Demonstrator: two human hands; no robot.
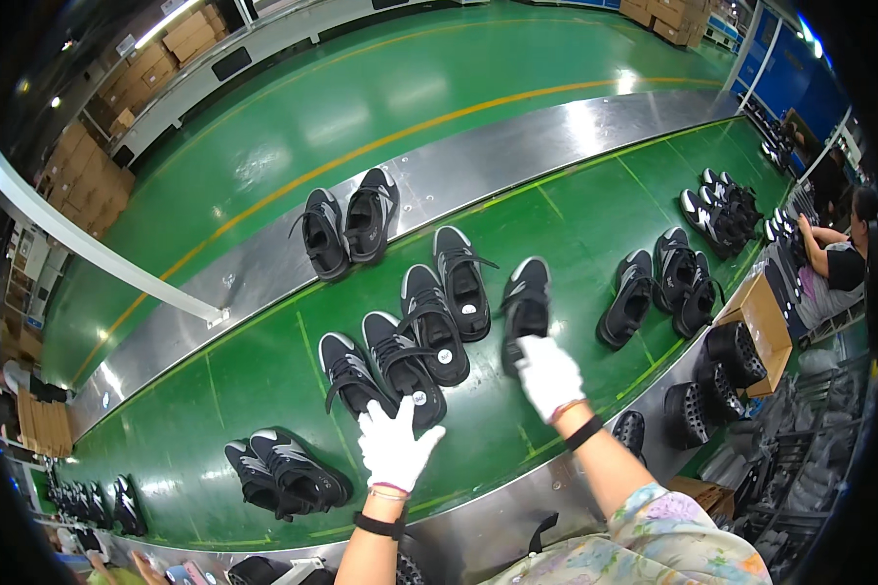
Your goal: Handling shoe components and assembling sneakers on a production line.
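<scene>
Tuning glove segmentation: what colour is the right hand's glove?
The right glove is white; the head view shows it best.

Straight ahead of your left hand (pixel 397 448), a cluster of four black shoes (pixel 392 346) blocked the way across the green belt (pixel 590 224), and a lone shoe (pixel 529 292) stood before your right hand (pixel 551 375). You had a bare strip between the hands, and another right of your right hand, as far as a group of three shoes (pixel 671 261). Leftward, a near pair of shoes (pixel 285 465) stood in your way, with open belt beyond it toward the metal ledge (pixel 498 161).
</scene>
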